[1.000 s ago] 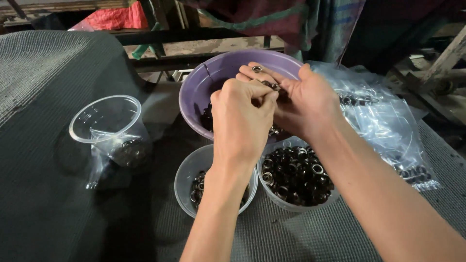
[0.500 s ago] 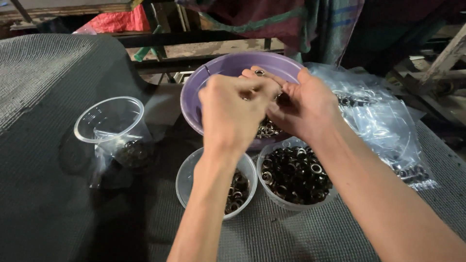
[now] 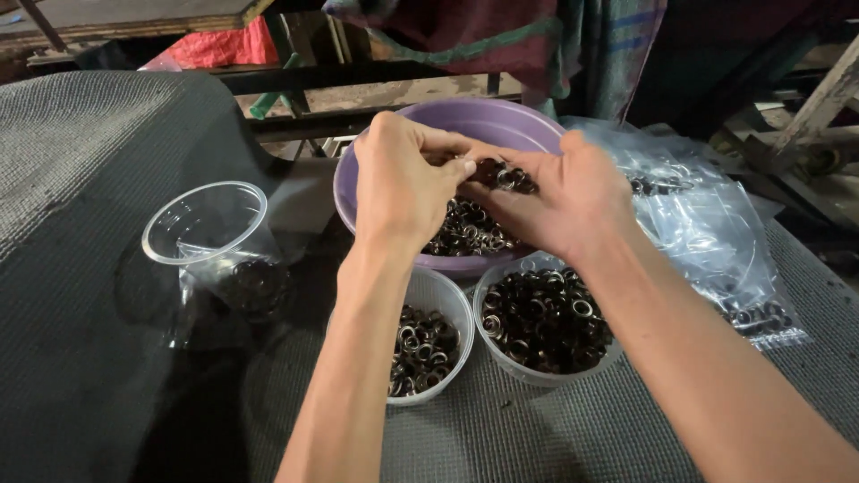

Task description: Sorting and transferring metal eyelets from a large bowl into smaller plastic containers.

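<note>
Both hands hover over a purple bowl (image 3: 501, 121) that holds small dark metal rings (image 3: 465, 233). My right hand (image 3: 559, 197) lies cupped with a small heap of rings on its fingers. My left hand (image 3: 403, 183) pinches at that heap with fingertips closed on a ring. Below the hands stand two clear plastic cups: the left cup (image 3: 443, 304) is partly filled with rings, the right cup (image 3: 497, 353) is nearly full.
A third clear cup (image 3: 201, 237) with a few rings in its bottom stands at the left on the dark mesh mat (image 3: 80, 179). Clear plastic bags (image 3: 707, 233) lie at the right. A dark frame and cloth hang behind the bowl.
Both hands have stayed over the purple bowl, working the rings between the fingers. The view has shifted slightly, with the cups now lower right in the picture.
</note>
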